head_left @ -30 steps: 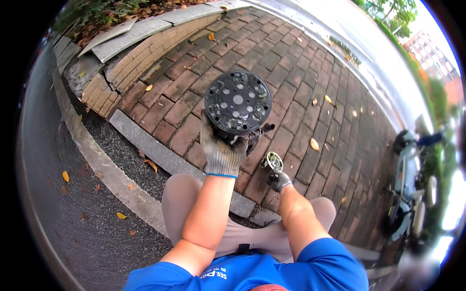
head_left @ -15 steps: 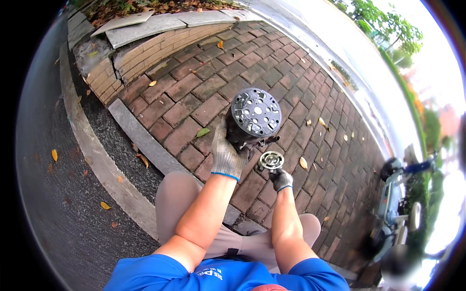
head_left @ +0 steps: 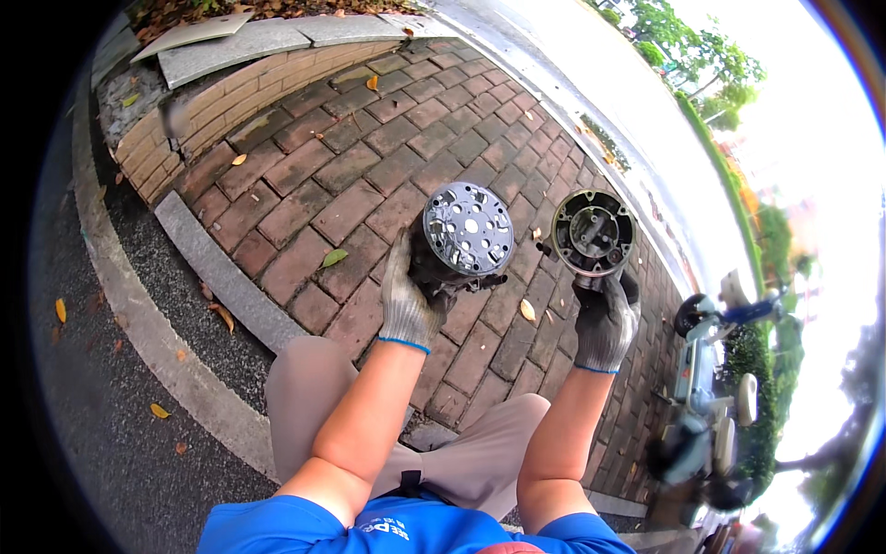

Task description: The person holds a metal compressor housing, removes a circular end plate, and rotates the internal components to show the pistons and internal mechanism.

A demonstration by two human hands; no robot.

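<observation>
In a grey work glove with a blue cuff, my left hand [head_left: 409, 297] is closed around a drum-shaped black machine part [head_left: 469, 229]. Its flat grey face is pierced by several round holes and tilts up toward me. To the right, my right hand [head_left: 606, 321], in a dirtier glove, grips the lower side of a round metal housing [head_left: 592, 234]. That housing is hollow, with a dark inner hub and several screw bosses around its rim. Both parts are held up above the paving, apart from each other. The fingers behind each part are mostly hidden.
Reddish brick paving [head_left: 369, 198] spreads beneath my hands, with scattered leaves. A low brick wall [head_left: 258, 92] with loose stone slabs stands at the far left. A kerb [head_left: 221, 268] runs along the left. A parked scooter [head_left: 706, 369] stands at the right.
My right hand has come up and outward to the right, raising the round housing to about the height of the drum-shaped part. My left hand keeps its hold. The whole view has shifted slightly.
</observation>
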